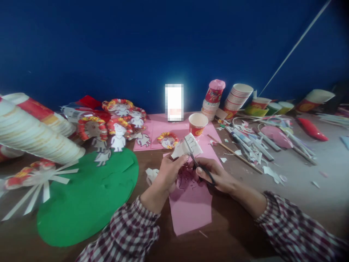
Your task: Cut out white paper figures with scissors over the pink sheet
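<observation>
In the middle of the head view, my left hand (169, 171) pinches a piece of white paper (195, 145) with a dark outline drawn on it. My right hand (214, 174) grips the black handles of a pair of scissors (209, 176). The scissor blades point up and left and lie against the paper. Under both hands is a sheet of pink paper (191, 213) with dark pen lines. A crumpled white scrap (151, 176) lies just left of my left hand. Just beyond the paper stands a red and white paper cup (198, 124).
A green paper shape (89, 196) and stacked paper cups (35, 131) occupy the left. Paper figures (118, 136) with red-yellow rings stand behind it. Markers (247, 143), a wooden stick (236, 154) and scraps spread over the right. More cup stacks (237, 100) line the blue wall.
</observation>
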A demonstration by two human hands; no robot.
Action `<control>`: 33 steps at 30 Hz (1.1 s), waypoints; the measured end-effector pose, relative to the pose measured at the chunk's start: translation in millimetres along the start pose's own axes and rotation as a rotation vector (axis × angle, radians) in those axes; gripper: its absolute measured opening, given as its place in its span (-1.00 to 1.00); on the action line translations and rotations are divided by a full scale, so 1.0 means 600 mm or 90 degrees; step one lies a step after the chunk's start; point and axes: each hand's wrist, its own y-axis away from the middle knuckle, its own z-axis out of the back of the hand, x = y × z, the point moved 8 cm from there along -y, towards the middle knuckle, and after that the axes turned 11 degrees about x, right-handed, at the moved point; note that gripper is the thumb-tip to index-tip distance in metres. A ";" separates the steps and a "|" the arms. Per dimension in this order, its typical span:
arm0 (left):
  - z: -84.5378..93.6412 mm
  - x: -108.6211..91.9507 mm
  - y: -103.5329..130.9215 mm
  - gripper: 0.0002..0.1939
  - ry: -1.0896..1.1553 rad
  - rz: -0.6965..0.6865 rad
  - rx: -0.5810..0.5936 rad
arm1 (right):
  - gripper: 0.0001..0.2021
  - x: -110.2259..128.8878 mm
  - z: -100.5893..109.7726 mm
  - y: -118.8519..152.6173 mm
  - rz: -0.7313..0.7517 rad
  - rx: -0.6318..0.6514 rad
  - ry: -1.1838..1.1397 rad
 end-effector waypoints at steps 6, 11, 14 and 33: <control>-0.003 0.000 0.002 -0.79 0.008 0.016 -0.021 | -0.61 0.008 -0.004 0.000 0.020 0.001 0.024; -0.001 0.002 0.002 -0.79 0.010 0.012 -0.015 | -0.62 0.015 -0.004 -0.002 0.049 -0.001 0.030; 0.002 0.000 0.001 -0.81 0.012 0.005 -0.022 | -0.62 0.016 -0.003 -0.003 0.055 -0.002 0.050; 0.079 -0.061 0.000 -0.78 0.067 -0.156 -0.207 | -0.71 0.015 -0.019 0.001 -0.027 0.079 0.204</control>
